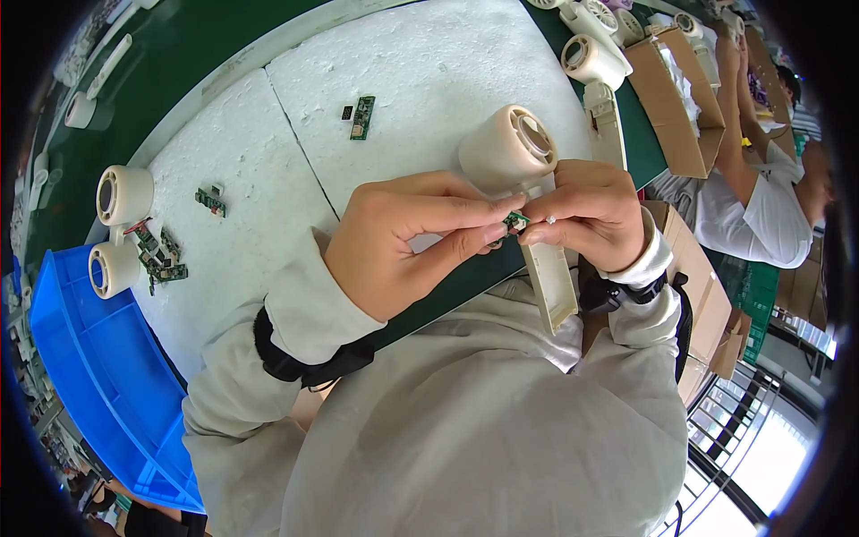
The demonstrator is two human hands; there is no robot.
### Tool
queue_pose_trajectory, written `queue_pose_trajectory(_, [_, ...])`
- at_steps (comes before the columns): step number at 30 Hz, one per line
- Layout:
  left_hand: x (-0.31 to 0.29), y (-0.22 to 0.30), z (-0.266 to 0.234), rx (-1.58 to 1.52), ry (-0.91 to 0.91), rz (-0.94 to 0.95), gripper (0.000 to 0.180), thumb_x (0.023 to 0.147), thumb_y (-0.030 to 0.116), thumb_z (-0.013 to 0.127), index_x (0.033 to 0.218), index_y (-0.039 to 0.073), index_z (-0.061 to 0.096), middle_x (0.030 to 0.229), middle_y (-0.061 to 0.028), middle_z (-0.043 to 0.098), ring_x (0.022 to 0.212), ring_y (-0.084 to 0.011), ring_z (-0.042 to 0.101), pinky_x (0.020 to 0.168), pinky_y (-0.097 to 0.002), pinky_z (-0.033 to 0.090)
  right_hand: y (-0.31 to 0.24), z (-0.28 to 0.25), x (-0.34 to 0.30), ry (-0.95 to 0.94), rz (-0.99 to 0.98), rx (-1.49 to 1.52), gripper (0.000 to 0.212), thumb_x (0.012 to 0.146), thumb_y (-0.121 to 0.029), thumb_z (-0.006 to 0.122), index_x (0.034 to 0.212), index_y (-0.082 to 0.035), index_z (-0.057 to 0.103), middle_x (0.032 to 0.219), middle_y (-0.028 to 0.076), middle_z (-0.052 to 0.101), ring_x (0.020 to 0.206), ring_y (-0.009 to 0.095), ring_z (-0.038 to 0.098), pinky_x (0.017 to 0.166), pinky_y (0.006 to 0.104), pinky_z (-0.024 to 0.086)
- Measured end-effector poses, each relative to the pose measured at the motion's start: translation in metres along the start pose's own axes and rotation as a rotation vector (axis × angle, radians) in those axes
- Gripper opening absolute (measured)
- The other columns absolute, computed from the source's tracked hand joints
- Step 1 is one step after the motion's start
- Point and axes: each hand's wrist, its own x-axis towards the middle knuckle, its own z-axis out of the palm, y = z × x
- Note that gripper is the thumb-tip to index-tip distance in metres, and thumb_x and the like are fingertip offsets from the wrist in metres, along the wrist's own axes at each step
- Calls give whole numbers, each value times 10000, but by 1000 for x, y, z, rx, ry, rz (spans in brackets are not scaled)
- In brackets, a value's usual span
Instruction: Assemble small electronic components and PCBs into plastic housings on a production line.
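Both hands meet over the near edge of the white foam sheet. My left hand [403, 237] pinches a small green circuit board [514, 222] between thumb and forefinger. From the other side, my right hand [592, 215] closes thumb and fingers at the same board; its fingertips partly hide it. Just beyond them lies a cream plastic housing with a round, hollow head [501, 152]. A long open trough-shaped cream handle [550, 288] shows below my right fingers, pointing toward me; my hands hide where it meets the head.
On the foam sheet [429, 63] lie a green board [362, 118], another board [211, 200] and a cluster of boards [161, 258]. Cream round housings [123, 195] stand at left beside a blue bin [107, 358]. At right are a cardboard box [677, 107] and another person [752, 206].
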Motion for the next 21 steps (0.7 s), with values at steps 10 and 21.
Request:
queue_pose_trajectory(10, [0,2,0,-54,59,-11,276,961,-28,643,1224,14,715,943,-106,714,821,-157,722,730,-252,568,-8,11,-3,160,90,-7,191,756,-167,890,859,-53,777,705,55,687,582,171,567,519,316,377])
queue_pose_trajectory(21, [1,1,-4,-98,3,-96,240,971,-21,642,1201,-20,712,967,-112,706,838,-155,714,750,-251,576,-1,14,0,139,-5,-22,188,769,-158,887,890,-60,781,650,23,636,540,150,514,506,305,361])
